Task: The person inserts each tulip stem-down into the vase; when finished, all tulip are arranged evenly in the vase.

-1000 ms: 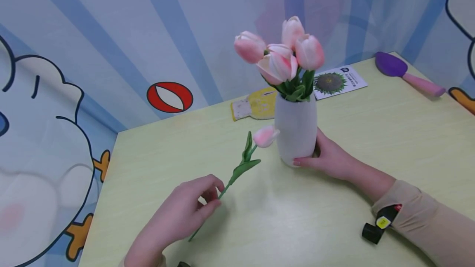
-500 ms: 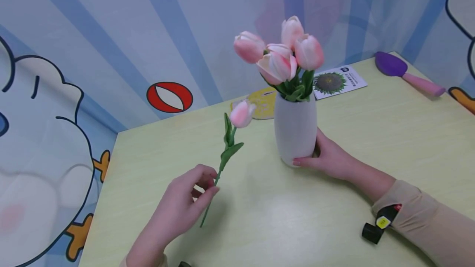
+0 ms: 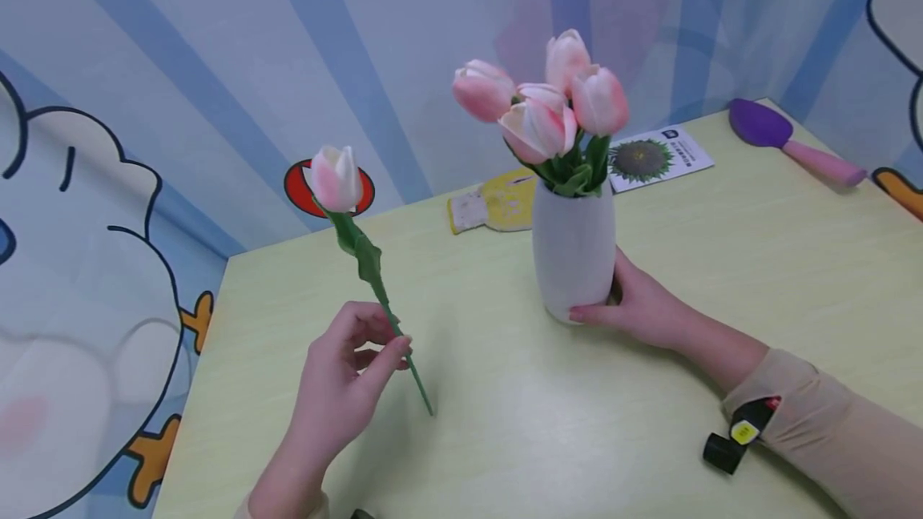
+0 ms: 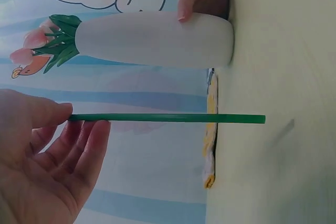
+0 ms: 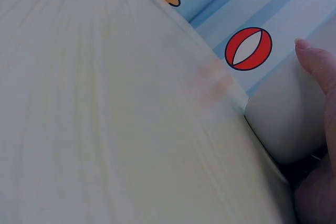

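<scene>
My left hand (image 3: 339, 391) pinches the green stem of a single pink-and-white tulip (image 3: 337, 183) between thumb and fingers. The bloom points up and to the left, and the bare stem end hangs just over the table, as the stem (image 4: 173, 118) in the left wrist view shows. To the right stands a white vase (image 3: 574, 255) with several pink tulips (image 3: 537, 130) in it. My right hand (image 3: 652, 311) grips the vase low down, thumb on the near side; its fingers are hidden behind. The right wrist view catches part of the vase (image 5: 286, 114).
Behind the vase lie a yellow-and-white flat item (image 3: 497, 205), partly covered, and a card with a round green plant picture (image 3: 642, 162). A purple scoop with a pink handle (image 3: 822, 164) rests at the back right. A cartoon-printed backdrop (image 3: 404, 62) borders the pale table (image 3: 505, 439).
My left hand has risen slightly and moved left, turning the tulip from leaning right to leaning left, with its stem end swung right. The right hand and vase have stayed put.
</scene>
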Available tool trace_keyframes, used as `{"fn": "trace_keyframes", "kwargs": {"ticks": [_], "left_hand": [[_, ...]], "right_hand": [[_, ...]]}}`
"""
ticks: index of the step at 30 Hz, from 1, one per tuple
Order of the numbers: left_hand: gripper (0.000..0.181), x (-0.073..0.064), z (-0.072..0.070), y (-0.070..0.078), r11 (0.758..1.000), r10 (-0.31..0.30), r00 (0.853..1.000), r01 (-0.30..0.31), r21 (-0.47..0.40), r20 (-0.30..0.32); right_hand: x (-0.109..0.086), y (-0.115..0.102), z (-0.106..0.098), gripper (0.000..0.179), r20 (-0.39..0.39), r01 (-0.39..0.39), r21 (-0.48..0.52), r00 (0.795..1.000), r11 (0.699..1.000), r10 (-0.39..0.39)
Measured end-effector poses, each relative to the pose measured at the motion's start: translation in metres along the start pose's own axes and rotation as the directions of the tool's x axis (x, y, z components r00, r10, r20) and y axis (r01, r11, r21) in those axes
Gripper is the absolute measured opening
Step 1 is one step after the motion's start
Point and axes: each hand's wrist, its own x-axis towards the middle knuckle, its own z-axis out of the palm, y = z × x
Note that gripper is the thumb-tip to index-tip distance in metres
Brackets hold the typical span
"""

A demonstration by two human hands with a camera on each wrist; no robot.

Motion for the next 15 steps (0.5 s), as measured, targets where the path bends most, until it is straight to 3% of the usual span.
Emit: {"fn": "trace_keyframes", "kwargs": {"ticks": [10,15], "left_hand": [[0.02,0.012,-0.004,0.004,0.986,-0.046,0.998,0.038,-0.164,-0.045],[0.022,0.017,0.001,0.006,0.97,-0.013,0.997,-0.006,-0.242,-0.077]], "right_hand": [[0.0,0.0,-0.001,0.097,-0.004,0.014,0.01,1.0,1.0,-0.014],[-0.001,0.001,0.0,0.097,-0.008,0.002,0.005,1.0,1.0,-0.002]]}}
